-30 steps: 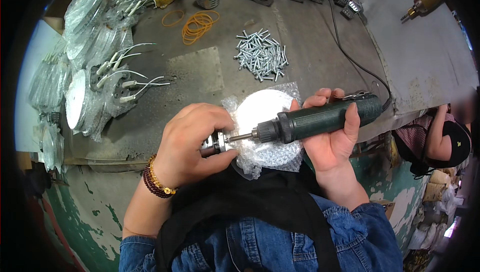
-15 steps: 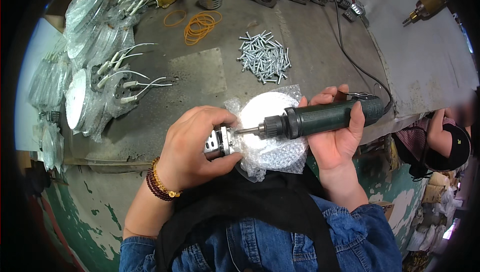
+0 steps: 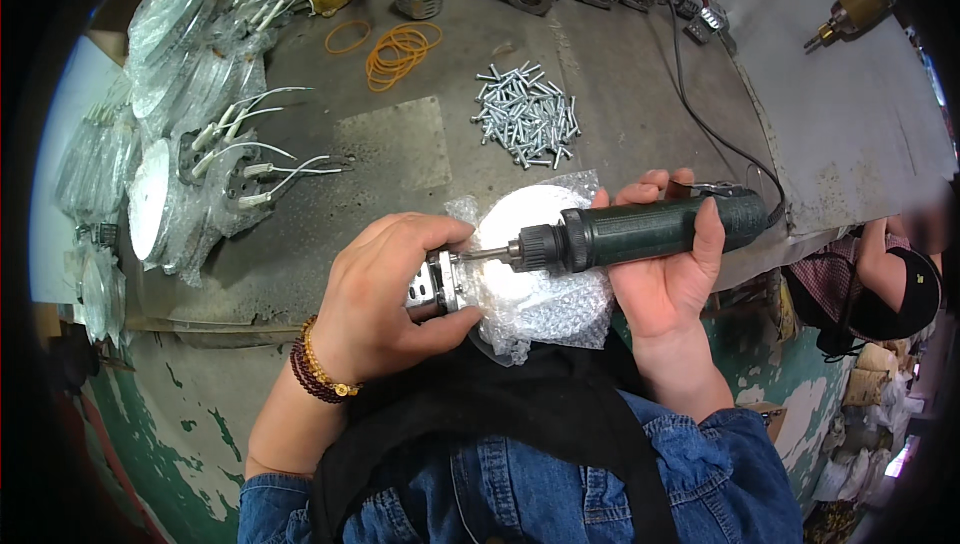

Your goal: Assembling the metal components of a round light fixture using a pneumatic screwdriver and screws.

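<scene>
The right hand (image 3: pixel 665 279) was wrapped tight around a green driver (image 3: pixel 650 232), whose long axis lay nearly level across the view, bit pointing toward the person's left. The bit tip met a small metal bracket (image 3: pixel 437 284) that the left hand (image 3: pixel 385 304) pinched between thumb and curled fingers, just beside a white disc in bubble wrap (image 3: pixel 545 294). Bracket and disc sat at the near edge of the counter (image 3: pixel 400 144), close to the body. The left hand was on the bracket; the right stood off by the driver's length. A heap of screws (image 3: pixel 525 124) lay farther out, well apart from both hands
</scene>
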The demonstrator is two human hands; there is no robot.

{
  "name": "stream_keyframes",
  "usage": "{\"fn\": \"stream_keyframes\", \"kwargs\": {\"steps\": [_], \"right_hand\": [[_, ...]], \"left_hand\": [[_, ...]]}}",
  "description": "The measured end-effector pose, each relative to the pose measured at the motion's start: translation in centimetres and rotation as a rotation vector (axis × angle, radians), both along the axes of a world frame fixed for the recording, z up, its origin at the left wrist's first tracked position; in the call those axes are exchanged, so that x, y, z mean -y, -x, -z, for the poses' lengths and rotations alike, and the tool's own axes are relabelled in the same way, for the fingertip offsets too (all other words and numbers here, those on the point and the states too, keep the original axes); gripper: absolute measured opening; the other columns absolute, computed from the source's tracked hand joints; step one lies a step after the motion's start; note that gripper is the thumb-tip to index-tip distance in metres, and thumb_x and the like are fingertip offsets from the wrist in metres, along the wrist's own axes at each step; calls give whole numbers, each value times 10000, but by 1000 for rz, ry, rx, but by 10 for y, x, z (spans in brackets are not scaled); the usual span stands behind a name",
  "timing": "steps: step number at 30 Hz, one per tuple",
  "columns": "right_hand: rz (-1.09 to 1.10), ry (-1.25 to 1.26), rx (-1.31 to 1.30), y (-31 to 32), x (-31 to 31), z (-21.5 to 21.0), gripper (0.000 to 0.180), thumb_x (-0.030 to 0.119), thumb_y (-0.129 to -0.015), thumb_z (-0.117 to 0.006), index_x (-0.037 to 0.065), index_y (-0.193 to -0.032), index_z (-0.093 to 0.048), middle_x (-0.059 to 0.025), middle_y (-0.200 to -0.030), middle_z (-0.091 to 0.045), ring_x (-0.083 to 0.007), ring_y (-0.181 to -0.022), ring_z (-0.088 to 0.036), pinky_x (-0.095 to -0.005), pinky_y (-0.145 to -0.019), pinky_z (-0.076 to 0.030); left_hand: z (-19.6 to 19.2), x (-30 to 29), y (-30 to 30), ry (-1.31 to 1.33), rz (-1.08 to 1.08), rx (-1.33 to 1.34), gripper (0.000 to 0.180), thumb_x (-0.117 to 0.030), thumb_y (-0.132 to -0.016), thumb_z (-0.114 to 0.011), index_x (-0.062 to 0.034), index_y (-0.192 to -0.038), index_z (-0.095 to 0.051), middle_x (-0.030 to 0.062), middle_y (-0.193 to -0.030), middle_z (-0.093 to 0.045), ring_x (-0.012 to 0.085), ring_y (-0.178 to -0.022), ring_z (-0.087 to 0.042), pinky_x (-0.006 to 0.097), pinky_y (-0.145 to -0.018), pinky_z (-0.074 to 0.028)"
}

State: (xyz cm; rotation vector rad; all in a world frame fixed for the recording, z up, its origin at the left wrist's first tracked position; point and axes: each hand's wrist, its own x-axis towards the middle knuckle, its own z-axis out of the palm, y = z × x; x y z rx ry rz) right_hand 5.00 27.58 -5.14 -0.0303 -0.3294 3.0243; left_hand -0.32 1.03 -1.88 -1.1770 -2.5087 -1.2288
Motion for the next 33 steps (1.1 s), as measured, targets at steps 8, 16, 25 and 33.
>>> {"fn": "stream_keyframes", "kwargs": {"steps": [8, 16, 25, 33], "right_hand": [[-7, 12, -5, 2, 1, 4, 319, 226, -869, -806, 187, -1155, -670, -54, -1149, -660, -214, -1092, -635, -528, -1192, -331], [-27, -34, -101, 6, -8, 0, 432, 286, -854, -822, 203, -1246, -661, -68, -1189, -645, -214, -1145, -596, -526, -1191, -331], [-31, -29, -57, 4, -4, 5, 399, 265, -864, -814, 186, -1228, -672, -66, -1172, -641, -213, -1118, -603, -520, -1197, -323], [-36, 0, -66, 5, 0, 8, 329, 250, -875, -803, 171, -1169, -679, -71, -1173, -638, -220, -1112, -619, -512, -1196, -330]], "left_hand": [[0, -1, 1, -7, 18, -9, 549, -114, -625, -853, -59, -1124, -631, 97, -1022, -702, 322, -957, -679, 403, -856, -543], [0, -1, 1, -20, 13, -9, 557, -120, -630, -853, -60, -1140, -637, 96, -1036, -708, 316, -966, -681, 394, -859, -547], [1, 0, 1, -39, 17, 7, 563, -117, -627, -854, -54, -1143, -637, 112, -1037, -704, 320, -964, -681, 397, -850, -548], [0, 0, 3, -7, 28, -20, 565, -112, -626, -852, -53, -1143, -633, 116, -1043, -701, 326, -968, -678, 402, -858, -545]]}}
